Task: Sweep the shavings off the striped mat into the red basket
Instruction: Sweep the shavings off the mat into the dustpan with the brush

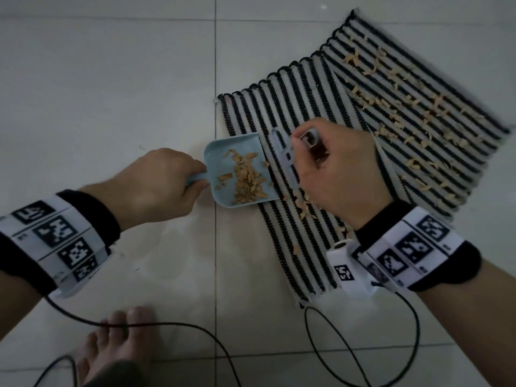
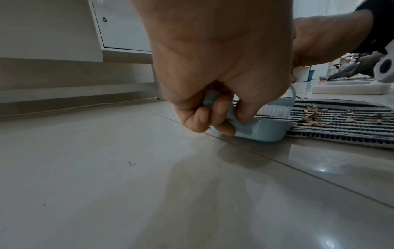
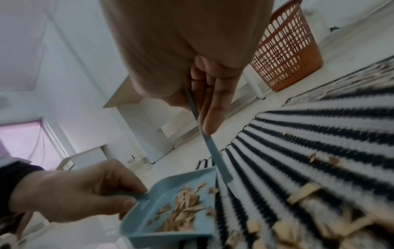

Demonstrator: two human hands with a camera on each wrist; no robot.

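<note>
On pale floor tiles [image 1: 111, 79], left hand [image 1: 156, 185] gripping light blue plastic dustpan [image 1: 220, 169] handle, right hand [image 1: 337, 174] curled round, seemingly, small blue brush [image 1: 282, 152], tan wood shavings [image 1: 245, 180] in pan, black-and-white striped woven mat [image 1: 307, 113].

We see our left hand [image 1: 156, 182] low at the left, its fingers [image 2: 213, 118] curled in a grip. Our right hand [image 1: 337, 174] is just beside it, knuckles up, fingers [image 3: 215, 107] also closed in a grip.

Glossy pale tiled floor [image 1: 111, 79], dim light. White cabinet [image 2: 119, 30] against the wall above the floor; purple-lit window [image 3: 25, 143] left of cabinet.
</note>
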